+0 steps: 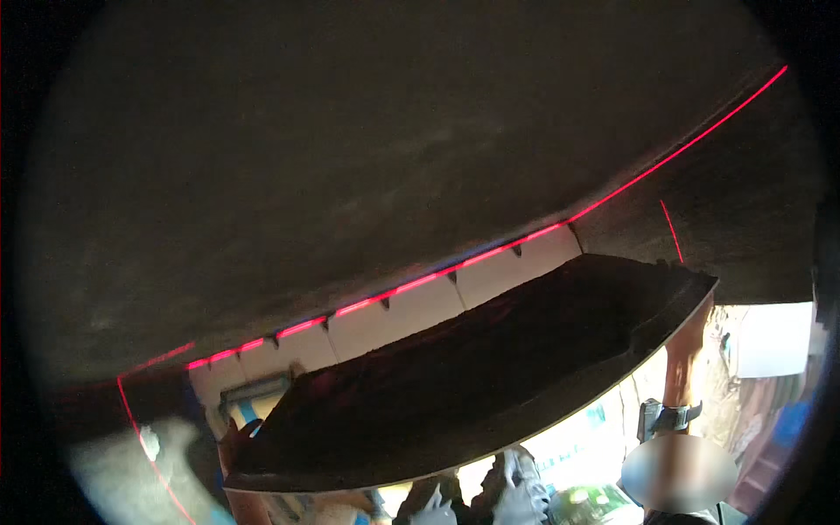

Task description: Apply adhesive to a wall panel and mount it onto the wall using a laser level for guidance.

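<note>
Panel: a large dark panel (490, 367) with a thin pale rim, seen from below. It is held up close under the dark ceiling (350, 157), with its right end higher than its left.
Place: it sits just below a row of white ceiling tiles (411, 319). The tiles follow a red laser line (420, 282) and have small dark wedges at their joints.
Left hand: the left hand (236, 442) is at the panel's lower left corner, fingers raised against the edge. The panel's shadow hides how far they close, so I cannot tell whether they grip it or only prop it.
Right hand: it cannot be picked out. Pale gloved hands (512, 490) show under the panel's near edge, but I cannot tell whose they are.
Co-worker: a bare forearm (687, 350) with a dark wrist strap (669, 416) rises to the panel's right end. The hand itself is hidden behind the rim.
Handling: it looks like a broad, thin, stiff sheet, awkward rather than heavy. It probably flexes or tips if held at one end only, and the edges and corners look easy to chip.
Hold: take it flat-palmed from beneath, near both ends, and keep the fingers off the side that meets the tiles.
Nearby: a grey and blue object (258, 392) beside the left corner, too dim to name.
</note>
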Motion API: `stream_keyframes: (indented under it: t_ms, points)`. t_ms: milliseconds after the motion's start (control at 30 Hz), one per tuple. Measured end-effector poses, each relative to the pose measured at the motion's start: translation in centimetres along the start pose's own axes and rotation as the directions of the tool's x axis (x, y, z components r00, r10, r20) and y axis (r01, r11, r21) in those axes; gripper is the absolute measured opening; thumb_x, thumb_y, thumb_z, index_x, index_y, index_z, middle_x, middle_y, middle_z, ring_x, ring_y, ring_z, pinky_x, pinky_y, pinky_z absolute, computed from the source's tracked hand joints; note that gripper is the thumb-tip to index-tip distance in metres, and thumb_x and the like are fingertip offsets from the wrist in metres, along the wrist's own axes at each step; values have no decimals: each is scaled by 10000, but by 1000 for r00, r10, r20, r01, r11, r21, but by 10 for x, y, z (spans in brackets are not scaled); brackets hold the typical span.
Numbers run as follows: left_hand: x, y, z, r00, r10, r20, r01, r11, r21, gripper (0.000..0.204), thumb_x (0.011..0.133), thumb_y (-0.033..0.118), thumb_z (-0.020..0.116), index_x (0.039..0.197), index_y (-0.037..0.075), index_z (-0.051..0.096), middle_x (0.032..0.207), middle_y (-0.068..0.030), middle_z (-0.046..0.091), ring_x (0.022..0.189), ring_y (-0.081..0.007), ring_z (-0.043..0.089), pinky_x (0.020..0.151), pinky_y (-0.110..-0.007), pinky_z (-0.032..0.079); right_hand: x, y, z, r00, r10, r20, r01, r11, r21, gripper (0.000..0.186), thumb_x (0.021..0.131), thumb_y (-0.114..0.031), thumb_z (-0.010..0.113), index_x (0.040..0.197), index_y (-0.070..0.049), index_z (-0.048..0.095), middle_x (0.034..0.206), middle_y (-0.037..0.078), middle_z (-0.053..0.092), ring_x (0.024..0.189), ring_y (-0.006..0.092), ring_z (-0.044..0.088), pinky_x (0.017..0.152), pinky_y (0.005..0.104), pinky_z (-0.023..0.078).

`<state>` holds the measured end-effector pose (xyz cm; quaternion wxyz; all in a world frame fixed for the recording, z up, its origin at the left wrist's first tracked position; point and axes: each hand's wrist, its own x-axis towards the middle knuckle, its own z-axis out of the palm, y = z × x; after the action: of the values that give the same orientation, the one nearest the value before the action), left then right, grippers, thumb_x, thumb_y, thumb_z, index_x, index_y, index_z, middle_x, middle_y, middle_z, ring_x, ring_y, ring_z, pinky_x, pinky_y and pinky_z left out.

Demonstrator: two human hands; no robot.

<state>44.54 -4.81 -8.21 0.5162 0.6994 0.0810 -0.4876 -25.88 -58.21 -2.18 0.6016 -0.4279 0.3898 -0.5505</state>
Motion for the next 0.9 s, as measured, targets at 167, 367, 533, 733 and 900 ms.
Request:
stream_keyframes:
  t_ms: [167, 367, 533, 733, 900]
  points:
    - [-69, -17, 40, 994, -85, 74, 100, 971, -218, 595, 1083, 466, 478, 1388, -41, 540, 1302, -157, 659, 1134, -210, 641, 954, -406, 558, -33, -61, -78, 977, -99, -186, 18, 919, -394, 433, 1042, -85, 487, 1474, -73, 494, 1386, 128, 600, 1263, 237, 574, 1084, 356, 453]
    - [-183, 15, 185, 961, -277, 3, 274, 950, -147, 542, 1103, 421, 467, 1404, -21, 556, 1353, -101, 630, 1131, -187, 631, 992, -323, 502, -101, -134, -128, 925, -70, -374, -151, 834, -531, 425, 1042, -98, 492, 1466, -64, 498, 1376, 129, 604, 1249, 236, 579, 1071, 355, 461]
    - [-162, 9, 230, 997, -73, 17, 73, 914, -398, 475, 1111, 379, 455, 1354, -7, 588, 1244, -127, 692, 1075, -209, 679, 950, -361, 552, -3, -87, -103, 956, -15, -293, -143, 847, -511, 420, 1042, -108, 496, 1458, -56, 501, 1368, 131, 607, 1238, 236, 583, 1060, 354, 468]
    - [-191, -77, 196, 1000, 8, 25, 5, 895, -447, 554, 1095, 440, 458, 1436, 8, 521, 1381, -143, 606, 1238, -258, 605, 1063, -429, 493, -8, -50, -114, 959, 56, -276, -188, 859, -477, 414, 1042, -121, 501, 1450, -46, 505, 1358, 132, 610, 1225, 235, 588, 1047, 353, 477]
    - [-215, -109, 144, 996, 53, -70, -78, 895, -439, 623, 1082, 523, 438, 1468, 38, 499, 1445, -122, 552, 1277, -289, 574, 1114, -461, 444, -55, -13, -119, 946, 142, -290, -259, 870, -419, 411, 1042, -131, 505, 1442, -38, 508, 1350, 133, 613, 1214, 234, 593, 1037, 352, 484]
